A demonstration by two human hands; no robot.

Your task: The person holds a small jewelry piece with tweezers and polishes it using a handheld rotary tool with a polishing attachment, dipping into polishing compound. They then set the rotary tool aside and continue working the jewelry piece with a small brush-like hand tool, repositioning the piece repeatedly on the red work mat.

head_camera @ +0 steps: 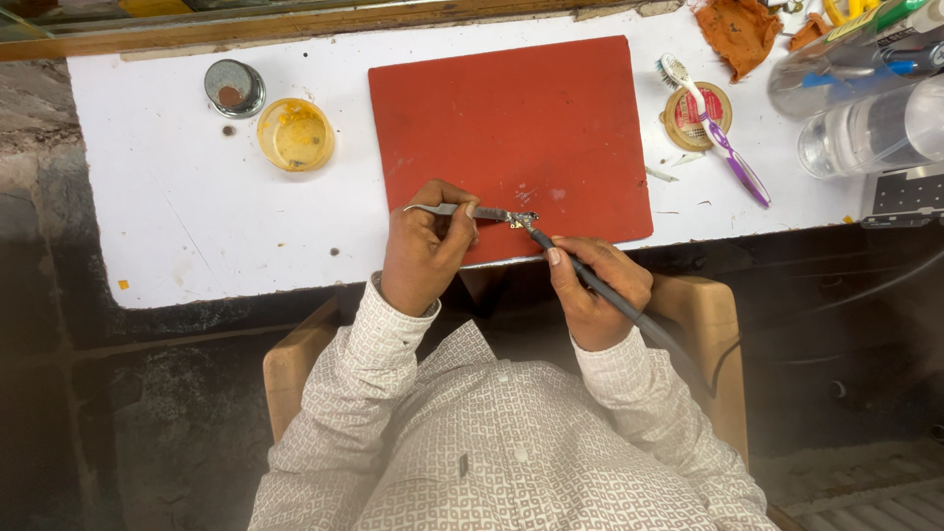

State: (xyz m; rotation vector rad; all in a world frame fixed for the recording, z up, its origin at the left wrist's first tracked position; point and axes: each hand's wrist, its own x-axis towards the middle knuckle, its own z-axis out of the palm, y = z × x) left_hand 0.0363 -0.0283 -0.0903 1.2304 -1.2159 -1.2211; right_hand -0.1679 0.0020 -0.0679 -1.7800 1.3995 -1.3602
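Tweezers (457, 209) (left grip (425, 251) pinched), right-held iron (590, 280)

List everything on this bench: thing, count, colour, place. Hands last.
Rubber mat: one, red, centre of the white table.
Shallow round dish: one, yellow, left of the mat.
Small round tin: one, grey metal, far left of the table.
Toothbrush: one, purple and white, right of the mat, lying across a round tin lid.
Crumpled cloth: one, orange, top right.
Clear plastic bottles: two, far right.
Metal tweezers: one, silver, in the left hand.
Corded soldering iron: one, dark grey, in the right hand.
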